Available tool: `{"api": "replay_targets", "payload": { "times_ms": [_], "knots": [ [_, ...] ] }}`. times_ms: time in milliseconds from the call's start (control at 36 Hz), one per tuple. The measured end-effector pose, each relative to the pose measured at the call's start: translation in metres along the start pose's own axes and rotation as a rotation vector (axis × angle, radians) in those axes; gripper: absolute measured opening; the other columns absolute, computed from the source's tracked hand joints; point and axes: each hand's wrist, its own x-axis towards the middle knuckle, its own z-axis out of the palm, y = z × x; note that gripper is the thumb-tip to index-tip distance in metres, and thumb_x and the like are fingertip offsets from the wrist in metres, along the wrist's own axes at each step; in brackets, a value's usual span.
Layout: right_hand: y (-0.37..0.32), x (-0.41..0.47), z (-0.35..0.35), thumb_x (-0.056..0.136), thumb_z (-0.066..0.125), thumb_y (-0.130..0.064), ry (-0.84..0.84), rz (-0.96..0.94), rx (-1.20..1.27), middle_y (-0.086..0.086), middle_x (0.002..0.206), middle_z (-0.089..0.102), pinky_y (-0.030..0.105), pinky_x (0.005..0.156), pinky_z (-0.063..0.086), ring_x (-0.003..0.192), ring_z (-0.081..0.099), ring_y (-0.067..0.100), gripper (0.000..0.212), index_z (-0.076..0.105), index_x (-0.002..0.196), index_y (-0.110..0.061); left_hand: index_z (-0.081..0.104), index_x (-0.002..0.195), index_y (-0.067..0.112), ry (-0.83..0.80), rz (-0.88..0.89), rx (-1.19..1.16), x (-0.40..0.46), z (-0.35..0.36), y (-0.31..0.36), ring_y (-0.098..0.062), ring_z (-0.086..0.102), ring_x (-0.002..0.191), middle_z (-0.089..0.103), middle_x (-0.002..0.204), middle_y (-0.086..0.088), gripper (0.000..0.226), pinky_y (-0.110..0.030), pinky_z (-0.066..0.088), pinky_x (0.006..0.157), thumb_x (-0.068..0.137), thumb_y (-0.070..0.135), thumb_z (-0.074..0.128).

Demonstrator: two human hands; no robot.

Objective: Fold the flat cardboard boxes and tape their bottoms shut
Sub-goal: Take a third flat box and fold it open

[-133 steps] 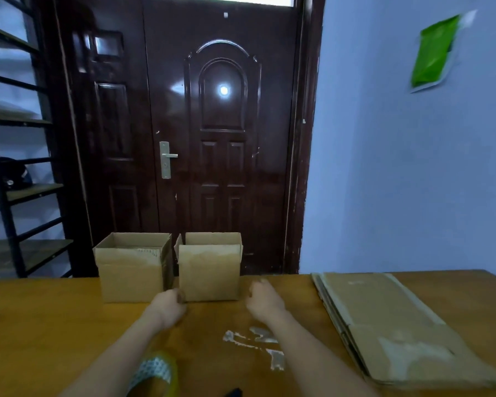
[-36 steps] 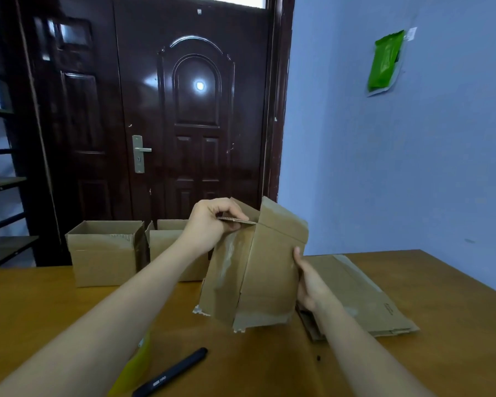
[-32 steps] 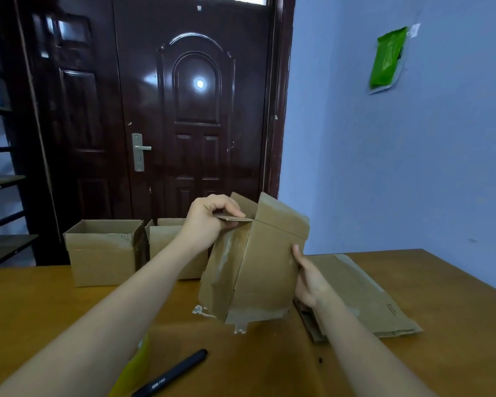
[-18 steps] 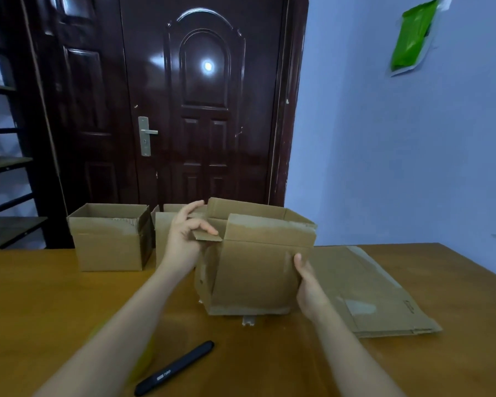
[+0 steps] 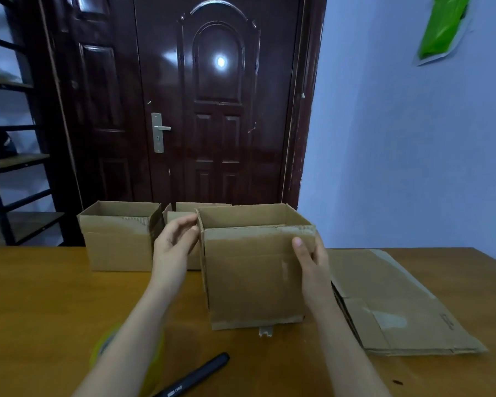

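The flat sheet had just been squared into an open box (image 5: 255, 270), right hand (image 5: 312, 262) gripping its corner, left hand (image 5: 175, 245) fingers relaxed alongside, so flaps and tape remained.

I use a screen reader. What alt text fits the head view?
Both hands hold an open cardboard box upright on a wooden table: left hand at its left edge, right hand gripping its right corner. Two boxes stand behind; flat cardboard lies right.

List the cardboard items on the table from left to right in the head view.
Leftmost folded box → second folded box behind the left hand → box being held → right hand → stack of flat boxes.
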Motion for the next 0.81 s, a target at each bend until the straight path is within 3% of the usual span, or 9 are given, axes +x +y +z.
{"api": "replay_targets", "payload": {
  "times_ms": [111, 167, 222, 306, 361, 444, 556, 667, 806],
  "knots": [
    [0.003, 0.004, 0.003, 0.069, 0.054, -0.068, -0.013, -0.049, -0.087, -0.016, 0.124, 0.054, 0.025, 0.092, 0.044, 0.114, 0.052, 0.000, 0.038, 0.050, 0.107, -0.066, 0.063, 0.111, 0.029, -0.016, 0.017, 0.012, -0.002, 0.003, -0.004, -0.016, 0.058, 0.113, 0.064, 0.115, 0.003, 0.027, -0.044, 0.045, 0.102, 0.087, 0.040, 0.057],
    [0.007, 0.007, 0.004, 0.071, 0.054, -0.068, -0.012, -0.082, -0.103, -0.014, 0.120, 0.057, 0.029, 0.092, 0.047, 0.112, 0.055, 0.005, 0.040, 0.057, 0.109, -0.053, 0.061, 0.113, 0.031, -0.036, 0.042, 0.044, -0.001, 0.004, -0.008, -0.016, 0.056, 0.114, 0.062, 0.116, 0.005, 0.047, -0.045, 0.045, 0.101, 0.076, 0.057, 0.050],
    [0.010, 0.010, 0.007, 0.071, 0.054, -0.069, -0.007, -0.104, -0.123, -0.007, 0.110, 0.062, 0.034, 0.085, 0.052, 0.104, 0.060, 0.011, 0.048, 0.059, 0.104, -0.035, 0.060, 0.116, 0.030, -0.046, 0.057, 0.064, 0.001, 0.005, -0.012, -0.015, 0.055, 0.115, 0.060, 0.119, 0.006, 0.053, -0.049, 0.044, 0.101, 0.077, 0.062, 0.042],
    [0.014, 0.013, 0.013, 0.072, 0.050, -0.072, 0.025, -0.149, -0.192, 0.000, 0.103, 0.062, 0.037, 0.083, 0.052, 0.098, 0.059, 0.015, 0.039, 0.058, 0.095, -0.042, 0.064, 0.112, 0.035, -0.119, 0.078, 0.083, 0.003, 0.004, -0.022, -0.014, 0.054, 0.118, 0.062, 0.120, 0.008, 0.054, -0.051, 0.042, 0.102, 0.083, 0.066, 0.032],
    [0.014, 0.018, 0.014, 0.072, 0.048, -0.076, 0.043, -0.166, -0.213, 0.000, 0.098, 0.061, 0.039, 0.083, 0.050, 0.095, 0.059, 0.017, 0.029, 0.057, 0.086, -0.052, 0.068, 0.104, 0.041, -0.173, 0.064, 0.084, 0.001, 0.004, -0.027, -0.012, 0.057, 0.115, 0.066, 0.115, 0.006, 0.061, -0.044, 0.044, 0.100, 0.079, 0.080, 0.028],
    [0.013, 0.024, 0.012, 0.078, 0.047, -0.068, 0.033, -0.196, -0.221, -0.013, 0.083, 0.059, 0.038, 0.080, 0.048, 0.088, 0.057, 0.019, 0.027, 0.059, 0.077, -0.044, 0.062, 0.107, 0.034, -0.240, 0.082, 0.197, 0.004, 0.002, -0.027, -0.006, 0.059, 0.104, 0.064, 0.109, 0.006, 0.081, -0.029, 0.048, 0.088, 0.066, 0.094, 0.025],
    [0.012, 0.027, 0.010, 0.079, 0.047, -0.059, 0.013, -0.187, -0.220, -0.016, 0.073, 0.055, 0.028, 0.073, 0.042, 0.079, 0.053, 0.013, 0.025, 0.057, 0.067, -0.040, 0.059, 0.098, 0.037, -0.330, 0.137, 0.381, 0.012, -0.001, -0.017, 0.000, 0.061, 0.089, 0.062, 0.102, 0.009, 0.063, -0.018, 0.049, 0.071, 0.064, 0.088, 0.043],
    [0.009, 0.030, 0.006, 0.074, 0.050, -0.056, -0.034, -0.129, -0.233, -0.016, 0.075, 0.057, 0.017, 0.071, 0.039, 0.079, 0.052, 0.003, 0.023, 0.060, 0.063, -0.038, 0.063, 0.087, 0.023, -0.259, 0.122, 0.347, 0.011, 0.001, -0.012, -0.001, 0.063, 0.073, 0.064, 0.083, 0.005, 0.036, -0.015, 0.047, 0.055, 0.077, 0.058, 0.065],
    [0.009, 0.034, 0.002, 0.081, 0.064, -0.024, -0.050, -0.057, -0.197, -0.011, 0.095, 0.064, 0.022, 0.079, 0.043, 0.093, 0.058, 0.003, 0.019, 0.060, 0.099, -0.030, 0.057, 0.105, 0.024, -0.161, 0.165, 0.458, 0.012, 0.005, -0.018, 0.003, 0.051, 0.105, 0.054, 0.108, 0.018, 0.026, -0.016, 0.041, 0.083, 0.082, 0.030, 0.068]
  ]
}}
